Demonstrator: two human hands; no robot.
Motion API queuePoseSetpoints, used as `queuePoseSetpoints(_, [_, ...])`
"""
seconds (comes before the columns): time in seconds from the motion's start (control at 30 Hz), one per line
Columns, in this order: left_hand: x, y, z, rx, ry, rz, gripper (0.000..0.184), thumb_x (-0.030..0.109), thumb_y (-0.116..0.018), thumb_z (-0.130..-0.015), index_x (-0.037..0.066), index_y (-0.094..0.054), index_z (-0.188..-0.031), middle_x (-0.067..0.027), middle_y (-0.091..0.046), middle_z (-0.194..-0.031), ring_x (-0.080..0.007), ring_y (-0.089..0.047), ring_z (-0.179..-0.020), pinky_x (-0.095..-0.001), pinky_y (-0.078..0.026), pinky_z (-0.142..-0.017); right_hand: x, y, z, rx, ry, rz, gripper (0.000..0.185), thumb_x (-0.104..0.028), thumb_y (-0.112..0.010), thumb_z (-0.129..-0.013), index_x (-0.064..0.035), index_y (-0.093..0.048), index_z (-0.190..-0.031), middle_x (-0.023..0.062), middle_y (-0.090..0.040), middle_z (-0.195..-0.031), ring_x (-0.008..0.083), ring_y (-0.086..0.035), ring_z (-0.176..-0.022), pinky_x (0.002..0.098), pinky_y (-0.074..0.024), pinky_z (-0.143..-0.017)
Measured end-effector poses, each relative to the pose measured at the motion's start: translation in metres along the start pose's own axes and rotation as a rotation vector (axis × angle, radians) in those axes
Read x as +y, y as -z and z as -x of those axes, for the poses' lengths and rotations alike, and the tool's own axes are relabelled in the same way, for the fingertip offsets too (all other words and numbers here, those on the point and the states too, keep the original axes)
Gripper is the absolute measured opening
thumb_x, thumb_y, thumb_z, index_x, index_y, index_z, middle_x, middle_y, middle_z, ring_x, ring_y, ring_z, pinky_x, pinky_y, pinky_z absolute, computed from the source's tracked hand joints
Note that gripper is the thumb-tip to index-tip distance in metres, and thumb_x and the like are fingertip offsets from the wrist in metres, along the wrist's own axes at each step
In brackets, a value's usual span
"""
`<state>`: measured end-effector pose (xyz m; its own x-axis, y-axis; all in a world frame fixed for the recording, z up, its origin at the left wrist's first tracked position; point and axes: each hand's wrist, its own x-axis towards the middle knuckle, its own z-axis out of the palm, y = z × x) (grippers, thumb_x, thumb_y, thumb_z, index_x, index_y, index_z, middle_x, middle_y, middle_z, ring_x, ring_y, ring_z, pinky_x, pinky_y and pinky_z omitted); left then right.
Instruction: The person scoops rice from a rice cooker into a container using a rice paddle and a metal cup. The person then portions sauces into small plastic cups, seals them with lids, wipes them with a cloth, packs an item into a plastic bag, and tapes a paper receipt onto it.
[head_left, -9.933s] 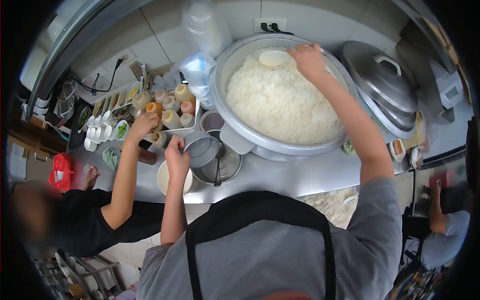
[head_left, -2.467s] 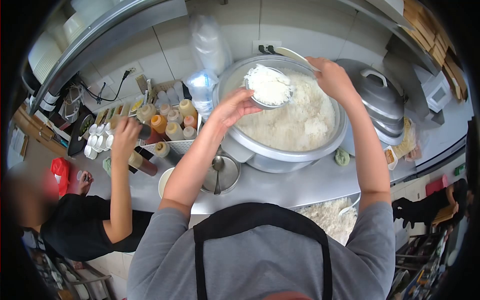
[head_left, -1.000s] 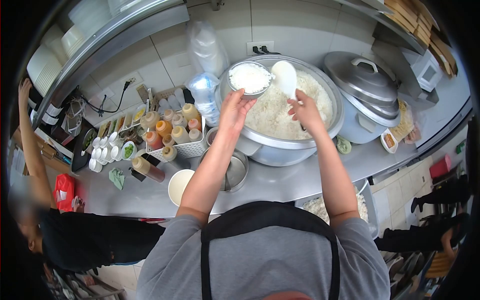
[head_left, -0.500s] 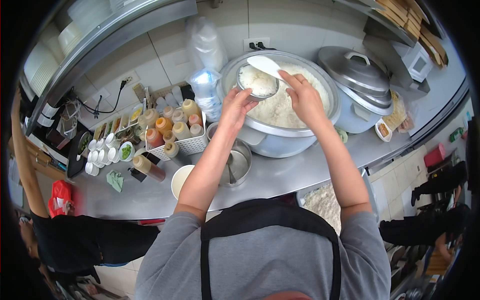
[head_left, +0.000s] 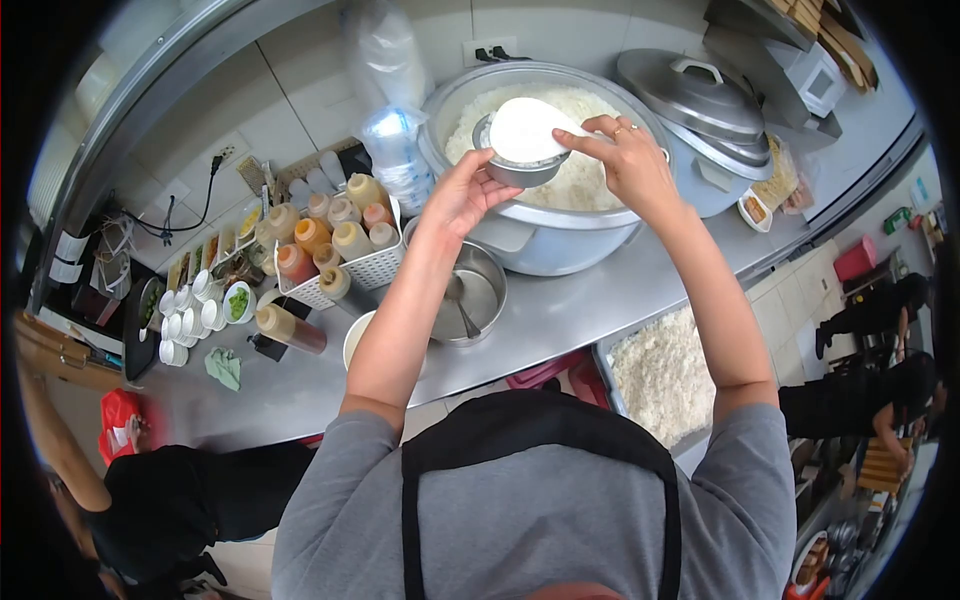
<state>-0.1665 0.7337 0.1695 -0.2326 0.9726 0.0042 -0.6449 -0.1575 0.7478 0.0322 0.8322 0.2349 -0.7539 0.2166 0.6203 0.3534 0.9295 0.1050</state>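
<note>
The left hand [head_left: 468, 195], fingers curled, grips a small metal bowl [head_left: 524, 172] of rice; the right hand [head_left: 628, 165] pinches a white paddle [head_left: 527, 130] across its top. Beneath them sits the large pot [head_left: 560, 235], rice-filled. Nearer the wearer, a steel pan [head_left: 487, 303] holding a spoon [head_left: 463, 308] stands left, by the desk's [head_left: 520, 345] open front edge. A lidded pot [head_left: 700, 150] crowds the right.

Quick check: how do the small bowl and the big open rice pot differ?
The small bowl is far smaller than the rice pot. The left hand holds the bowl up, while the pot stands on the counter. A white paddle covers much of the bowl's top; the pot is uncovered, its rice showing. Both are round and grey.
</note>
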Motion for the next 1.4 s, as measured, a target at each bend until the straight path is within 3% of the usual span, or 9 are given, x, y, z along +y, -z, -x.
queuePoseSetpoints(0.23, [0.001,-0.009,0.03,-0.101,0.014,-0.014,0.039,0.021,-0.054,-0.082,-0.005,-0.045,-0.11,-0.0197,-0.053,-0.106,-0.0274,-0.056,-0.096,-0.0403,-0.049,-0.082,0.014,0.067,0.02,0.283,-0.142,-0.318,0.057,0.007,-0.054,-0.07,-0.0163,-0.047,-0.121,0.0104,-0.055,-0.094,0.0289,-0.052,-0.089,0.034,-0.0416,-0.079])
queuePoseSetpoints(0.37, [-0.02,-0.026,0.065,-0.112,0.027,-0.071,0.032,0.018,-0.053,-0.083,-0.006,-0.049,-0.104,-0.0166,-0.057,-0.1,-0.0265,-0.058,-0.091,-0.039,-0.05,-0.079,0.081,0.095,0.131,0.32,-0.487,-0.285,0.024,0.008,-0.05,-0.067,-0.0016,-0.059,-0.088,0.0117,-0.055,-0.088,0.0233,-0.053,-0.077,0.0306,-0.042,-0.069])
queuePoseSetpoints(0.5, [-0.073,-0.034,0.093,-0.214,0.244,-0.171,0.039,0.017,-0.055,-0.081,-0.009,-0.044,-0.109,-0.0181,-0.055,-0.103,-0.0227,-0.059,-0.091,-0.035,-0.052,-0.076,0.114,0.079,0.282,0.03,-0.986,-0.066,0.015,-0.017,-0.059,-0.07,-0.0039,-0.062,-0.077,0.0122,-0.057,-0.077,0.0221,-0.056,-0.074,0.032,-0.0424,-0.066])
queuePoseSetpoints(0.63, [-0.135,-0.038,0.103,-0.19,0.418,-0.156,0.04,0.013,-0.055,-0.081,-0.009,-0.041,-0.111,-0.0182,-0.054,-0.104,-0.0235,-0.059,-0.091,-0.0351,-0.052,-0.076,0.116,0.058,0.376,-0.349,-1.47,-0.072,0.024,-0.014,-0.057,-0.067,-0.0078,-0.066,-0.089,0.0086,-0.064,-0.076,0.017,-0.06,-0.071,0.0286,-0.0433,-0.067])
queuePoseSetpoints(0.83, [-0.186,0.003,0.096,0.025,0.517,-0.16,0.037,0.011,-0.052,-0.081,-0.008,-0.041,-0.111,-0.0182,-0.054,-0.104,-0.0256,-0.058,-0.092,-0.0372,-0.051,-0.077,0.115,0.058,0.418,-0.214,-1.417,0.029,0.028,-0.004,-0.057,-0.064,-0.013,-0.066,-0.089,0.0088,-0.065,-0.076,0.0218,-0.062,-0.078,0.031,-0.0455,-0.068])
queuePoseSetpoints(0.93, [-0.199,0.037,0.093,0.101,0.526,-0.16,0.032,0.011,-0.052,-0.081,-0.007,-0.044,-0.106,-0.0169,-0.055,-0.101,-0.0262,-0.059,-0.091,-0.0379,-0.051,-0.076,0.122,0.053,0.424,-0.241,-1.679,-0.289,0.028,-0.004,-0.057,-0.064,-0.01,-0.065,-0.09,0.0105,-0.065,-0.077,0.0223,-0.062,-0.076,0.0313,-0.0457,-0.069])
queuePoseSetpoints(1.13, [-0.213,0.067,0.101,0.24,0.486,-0.102,0.024,0.012,-0.052,-0.082,-0.005,-0.049,-0.099,-0.0154,-0.056,-0.1,-0.0257,-0.057,-0.092,-0.0383,-0.05,-0.079,0.142,0.013,0.469,-0.107,-1.27,0.023,0.027,-0.01,-0.061,-0.066,-0.0044,-0.063,-0.093,0.0082,-0.064,-0.066,0.0173,-0.06,-0.062,0.0309,-0.0456,-0.061])
queuePoseSetpoints(1.2, [-0.217,0.072,0.103,0.273,0.465,-0.046,0.024,0.012,-0.053,-0.082,-0.005,-0.049,-0.099,-0.0151,-0.056,-0.1,-0.0256,-0.057,-0.093,-0.0386,-0.049,-0.08,0.147,0.009,0.461,-0.144,-1.535,-0.328,0.027,-0.013,-0.06,-0.07,-0.0021,-0.062,-0.095,0.0082,-0.063,-0.063,0.0163,-0.06,-0.061,0.0298,-0.0453,-0.06])
queuePoseSetpoints(1.4, [-0.216,0.078,0.111,0.334,0.466,-0.315,0.052,0.018,-0.058,-0.082,-0.007,-0.037,-0.121,-0.0139,-0.053,-0.109,-0.0202,-0.054,-0.096,-0.0326,-0.045,-0.084,0.112,0.015,0.39,-0.261,-1.485,-0.411,0.024,-0.012,-0.055,-0.08,-0.0016,-0.058,-0.102,0.0036,-0.056,-0.063,0.0101,-0.053,-0.057,0.0234,-0.0432,-0.053])
